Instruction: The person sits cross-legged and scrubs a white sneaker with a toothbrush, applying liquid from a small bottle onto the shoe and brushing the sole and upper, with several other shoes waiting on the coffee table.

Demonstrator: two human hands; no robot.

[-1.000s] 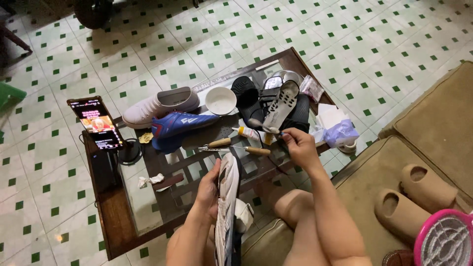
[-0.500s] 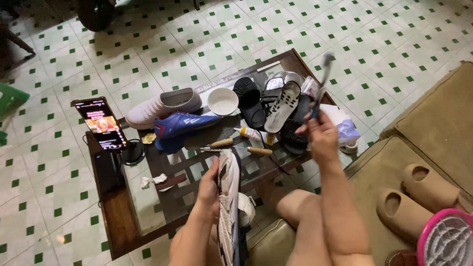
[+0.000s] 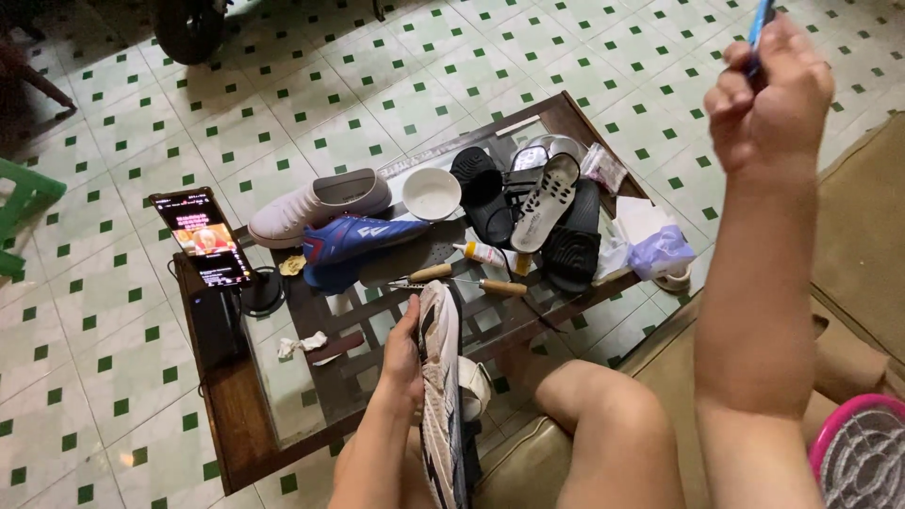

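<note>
Sneaker (image 3: 440,396), worn white mesh, stands on edge over my lap at the glass-topped table (image 3: 236,424), my left hand (image 3: 407,353) wrapped round its side. Repair looks unfinished, I judge. My right hand (image 3: 768,94), raised high, pinches a slim blue tool (image 3: 760,28); two wooden-handled awls (image 3: 462,280) lie on the table.

— How's the light?

— Soft and even, indoor, fairly bright; shadows are faint. The glass table (image 3: 283,377) beside the left hand (image 3: 405,353) shows pale glare.

— Sharpness?

— The raised right hand (image 3: 768,90) is slightly blurred (it sits close to the lens). The floor tiles (image 3: 94,339) bend toward the frame's edges, and the phone screen (image 3: 203,236) left of the hands glows brightly.
</note>
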